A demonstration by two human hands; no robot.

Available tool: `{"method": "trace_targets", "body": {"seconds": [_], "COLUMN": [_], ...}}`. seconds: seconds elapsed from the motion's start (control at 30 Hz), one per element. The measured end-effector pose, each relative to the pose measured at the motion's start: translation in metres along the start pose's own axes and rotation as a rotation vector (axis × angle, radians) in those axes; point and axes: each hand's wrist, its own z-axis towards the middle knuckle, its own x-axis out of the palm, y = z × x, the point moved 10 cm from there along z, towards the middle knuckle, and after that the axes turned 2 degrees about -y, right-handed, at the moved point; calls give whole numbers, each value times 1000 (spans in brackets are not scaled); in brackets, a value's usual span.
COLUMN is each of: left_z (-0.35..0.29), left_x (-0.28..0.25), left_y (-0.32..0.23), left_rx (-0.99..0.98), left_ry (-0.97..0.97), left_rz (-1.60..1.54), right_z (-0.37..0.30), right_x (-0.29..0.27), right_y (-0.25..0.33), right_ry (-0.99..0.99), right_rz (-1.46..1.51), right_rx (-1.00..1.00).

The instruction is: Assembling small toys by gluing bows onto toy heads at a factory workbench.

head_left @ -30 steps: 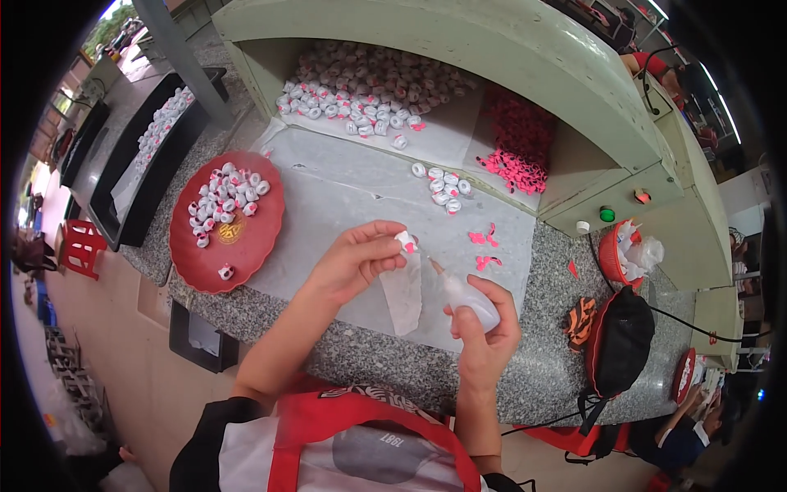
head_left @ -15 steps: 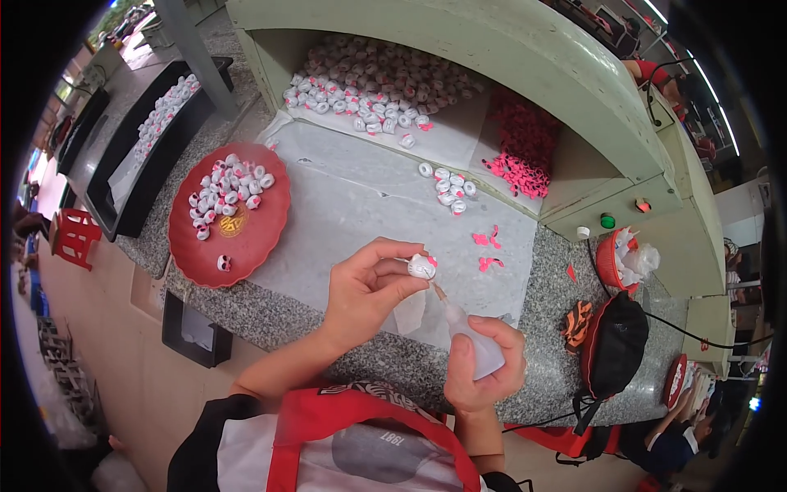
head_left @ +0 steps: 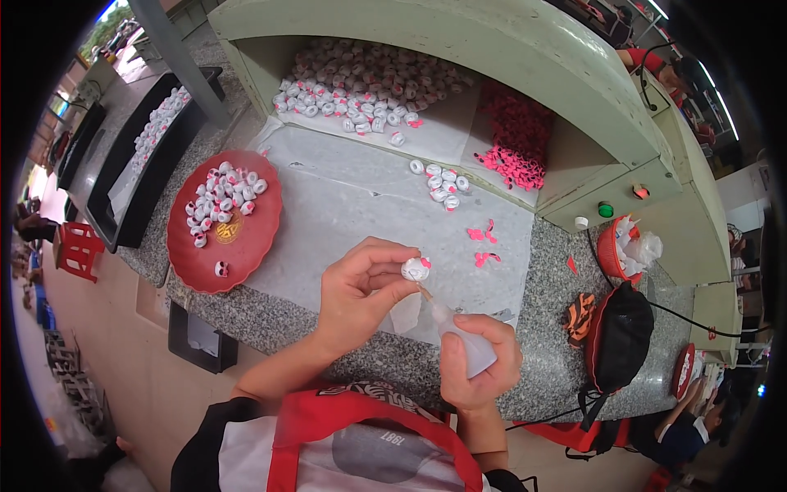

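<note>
Between thumb and fingertips, my left hand point(head_left: 361, 287) pinches a small white figurine head point(head_left: 416, 269) with a pink bit on its side. My right hand point(head_left: 484, 369) is wrapped around a translucent squeeze bottle point(head_left: 469, 348), its thin nozzle tilted up against or very near the underside of the head. Both hands are above white paper point(head_left: 344, 197) on the bench. Beyond them lie several loose white heads point(head_left: 443, 185) and a few pink bow-like pieces point(head_left: 484, 235). To the left, a scalloped red plate point(head_left: 188, 266) holds many white heads with pink bits.
A pale green shelf hood point(head_left: 459, 49) arches over piled white heads point(head_left: 361, 90) and pink pieces point(head_left: 512, 164). Black trays point(head_left: 135, 221) stand at left. On the right are a red basket point(head_left: 607, 250), an orange-black cloth point(head_left: 580, 316), a black bag point(head_left: 621, 336) and cables.
The view has shifted slightly. Both hands stay close together, and the white head has turned a little, with the bottle's nozzle now lower against its underside.
</note>
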Motion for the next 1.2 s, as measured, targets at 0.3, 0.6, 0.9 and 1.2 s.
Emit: {"method": "trace_targets", "body": {"seconds": [0.3, 0.6, 0.9, 1.2], "left_z": [-1, -2, -1, -3], "left_x": [-11, -16, -7, -5], "left_y": [0, 15, 22, 22], "left_rx": [-49, -209, -250, -252], "left_ry": [-23, -16, 22, 20], "left_rz": [-28, -124, -191, -151], "right_z": [1, -1, -1, 0], "right_x": [4, 9, -6, -10], "right_y": [0, 2, -1, 0], "right_ry": [29, 29, -4, 20], "right_rz": [-39, 11, -14, -12], "right_rx": [40, 7, -6, 28]}}
